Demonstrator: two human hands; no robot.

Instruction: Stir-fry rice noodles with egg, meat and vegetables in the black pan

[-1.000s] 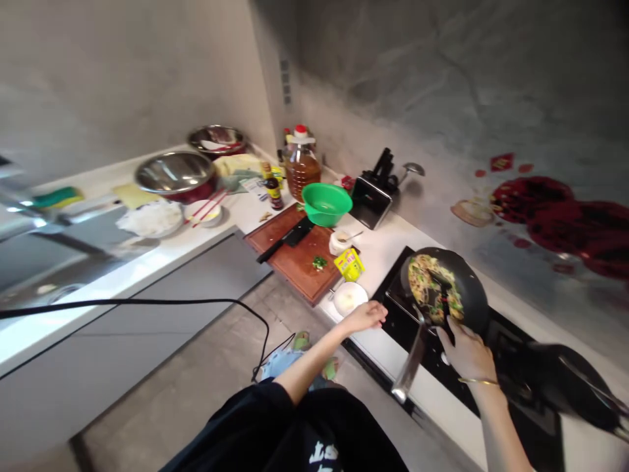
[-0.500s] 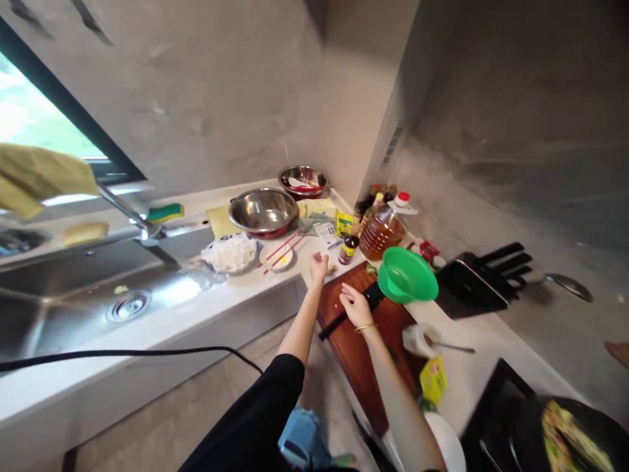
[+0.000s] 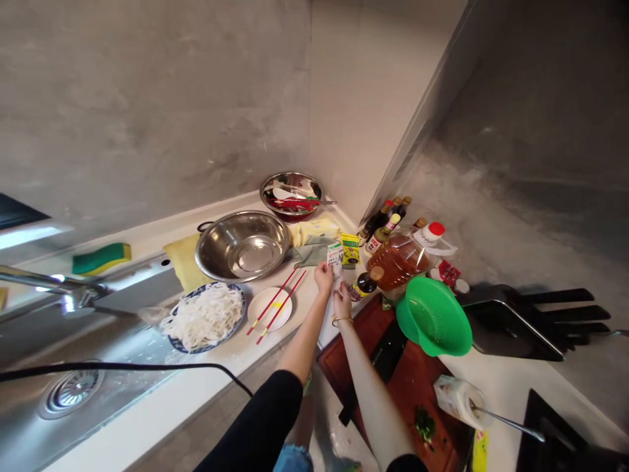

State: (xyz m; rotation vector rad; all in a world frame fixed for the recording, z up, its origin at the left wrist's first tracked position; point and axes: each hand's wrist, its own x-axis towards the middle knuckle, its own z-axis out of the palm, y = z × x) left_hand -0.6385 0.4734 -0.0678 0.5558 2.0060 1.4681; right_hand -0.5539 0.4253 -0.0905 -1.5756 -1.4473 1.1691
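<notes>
I've shifted work from the stove toward the counter's inner corner: left hand, nearly closed, pinches a printed packet; right hand half-curled, hold unclear.

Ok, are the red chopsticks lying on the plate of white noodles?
No, the red chopsticks lie across the small white bowl, beside the plate of white noodles.

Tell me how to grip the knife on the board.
Take the knife by its black handle, probably best from the wearer's side: it points that way, past the edge of the cutting board, while the blade runs toward the green bowl. The right forearm crosses it in view.
</notes>
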